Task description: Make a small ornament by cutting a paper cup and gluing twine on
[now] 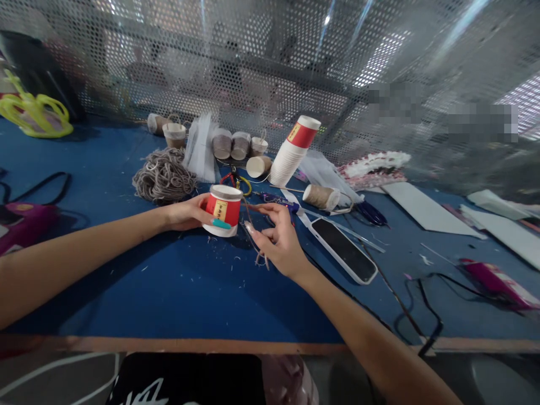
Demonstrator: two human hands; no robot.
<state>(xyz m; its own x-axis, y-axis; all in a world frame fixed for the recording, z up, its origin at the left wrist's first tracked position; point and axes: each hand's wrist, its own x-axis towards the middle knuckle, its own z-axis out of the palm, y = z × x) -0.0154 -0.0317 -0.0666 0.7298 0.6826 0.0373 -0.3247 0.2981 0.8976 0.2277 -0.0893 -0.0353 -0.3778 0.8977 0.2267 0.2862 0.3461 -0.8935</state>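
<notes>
A red and white paper cup (225,212) is held by my left hand (189,214), whose thumb with a turquoise nail lies across its front. Grey cord is wrapped round the cup's upper rim. From the cup's right side a loose strand of cord (253,239) runs to my right hand (280,239), its thumb and fingers bent around the strand. Behind my left hand lies a tangled heap of grey cord (163,175). Scissors (237,181) with red and yellow handles rest just behind the cup.
A leaning stack of paper cups (288,160) and several cord-wrapped cups (231,144) stand at the back. On the right are a phone (343,250), a cord spool (321,197), white boards (432,209) and a magenta tool (500,284). A yellow rack (36,112) is far left.
</notes>
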